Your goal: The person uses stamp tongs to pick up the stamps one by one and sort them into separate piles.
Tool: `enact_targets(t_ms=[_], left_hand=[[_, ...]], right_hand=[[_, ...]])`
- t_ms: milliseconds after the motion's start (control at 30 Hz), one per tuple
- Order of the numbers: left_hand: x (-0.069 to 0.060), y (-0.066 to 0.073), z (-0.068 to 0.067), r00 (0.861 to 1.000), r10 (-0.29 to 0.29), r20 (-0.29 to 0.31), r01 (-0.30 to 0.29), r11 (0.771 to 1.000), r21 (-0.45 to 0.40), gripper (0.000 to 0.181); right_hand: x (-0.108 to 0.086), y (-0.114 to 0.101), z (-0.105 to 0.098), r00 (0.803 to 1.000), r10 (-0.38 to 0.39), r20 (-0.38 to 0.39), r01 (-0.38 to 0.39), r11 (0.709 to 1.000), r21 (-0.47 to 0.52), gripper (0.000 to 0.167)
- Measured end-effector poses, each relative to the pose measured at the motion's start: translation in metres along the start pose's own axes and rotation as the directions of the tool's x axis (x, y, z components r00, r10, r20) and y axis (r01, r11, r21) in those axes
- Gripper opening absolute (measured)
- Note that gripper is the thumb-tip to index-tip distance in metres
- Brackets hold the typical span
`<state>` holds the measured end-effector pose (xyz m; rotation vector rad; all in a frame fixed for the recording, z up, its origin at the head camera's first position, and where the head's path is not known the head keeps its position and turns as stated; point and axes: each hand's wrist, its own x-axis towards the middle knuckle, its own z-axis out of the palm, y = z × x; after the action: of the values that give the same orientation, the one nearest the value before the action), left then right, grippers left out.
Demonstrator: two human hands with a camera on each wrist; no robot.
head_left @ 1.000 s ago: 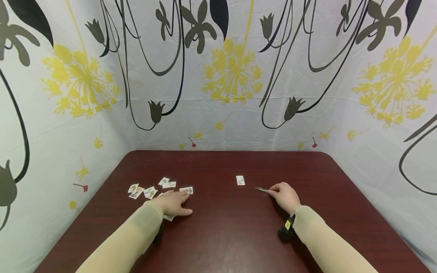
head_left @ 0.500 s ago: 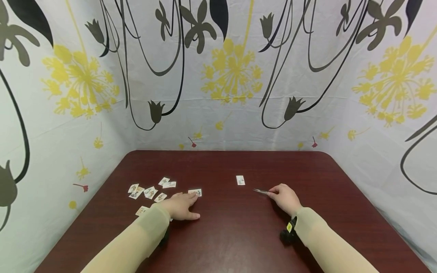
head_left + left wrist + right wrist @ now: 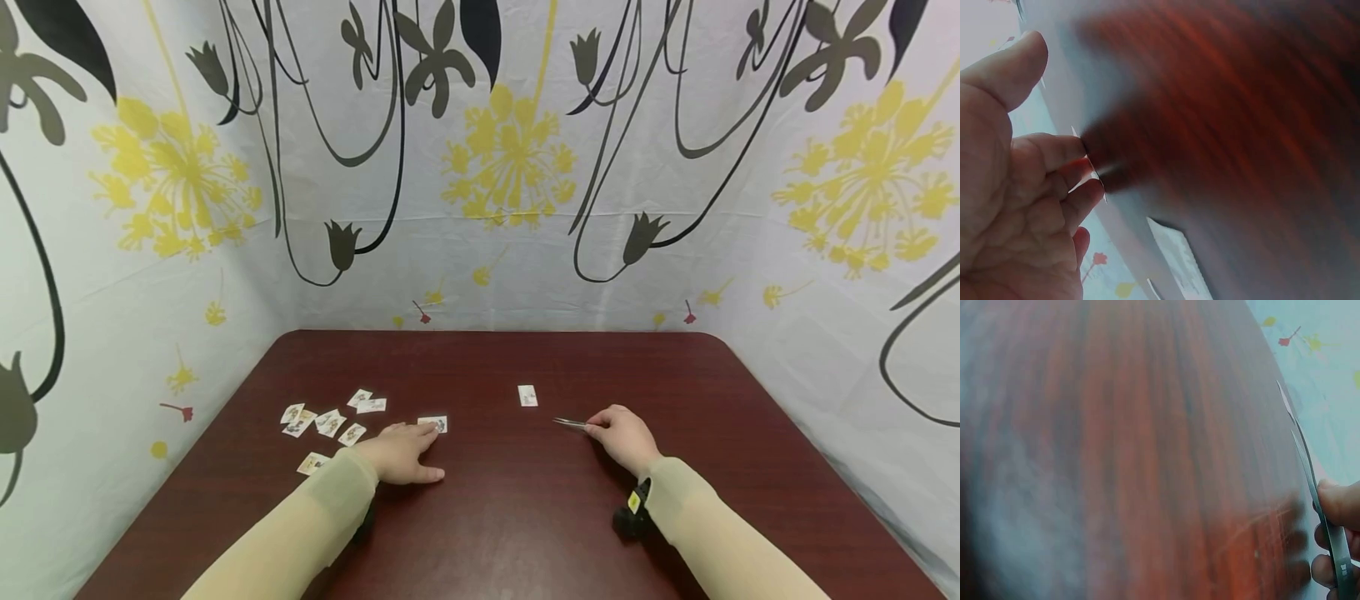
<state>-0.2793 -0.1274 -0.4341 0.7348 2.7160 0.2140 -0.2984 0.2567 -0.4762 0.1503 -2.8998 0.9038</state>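
My left hand (image 3: 400,456) lies over the left-middle of the table, its fingertips touching a small printed white card (image 3: 431,421). In the left wrist view its fingers are extended, with the thumb (image 3: 1025,69) held apart, and the card shows as a thin edge. My right hand (image 3: 625,435) pinches a pair of metal tweezers (image 3: 570,422) between thumb and fingers. Their tips point left, and the right wrist view shows the tweezers' (image 3: 1305,459) tips spread apart with nothing between them. A lone white card (image 3: 528,396) lies flat between the hands, farther back.
Several small printed cards (image 3: 330,423) are scattered at the left of the dark red-brown table (image 3: 495,517), some overlapping. One card (image 3: 312,463) sits beside the left sleeve. Patterned white cloth (image 3: 480,275) surrounds the table's back and sides.
My left hand has slid right, and the card under its fingertips moved along with it, uncovering cards behind it. My right hand has shifted slightly, the tweezers' tips a little farther left.
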Motion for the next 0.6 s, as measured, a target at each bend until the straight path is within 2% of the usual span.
enact_targets(t_ms=[333, 600], left_hand=[[0.003, 0.013, 0.006, 0.998, 0.069, 0.0, -0.069, 0.997, 0.044, 0.073], [0.008, 0.022, 0.007, 0.995, 0.1, 0.011, -0.101, 0.994, 0.039, 0.075]], right_hand=[[-0.002, -0.002, 0.004, 1.0, 0.022, 0.017, -0.023, 1.0, 0.017, 0.01], [-0.003, -0.007, 0.006, 1.0, -0.007, 0.026, 0.007, 1.0, 0.007, 0.009]])
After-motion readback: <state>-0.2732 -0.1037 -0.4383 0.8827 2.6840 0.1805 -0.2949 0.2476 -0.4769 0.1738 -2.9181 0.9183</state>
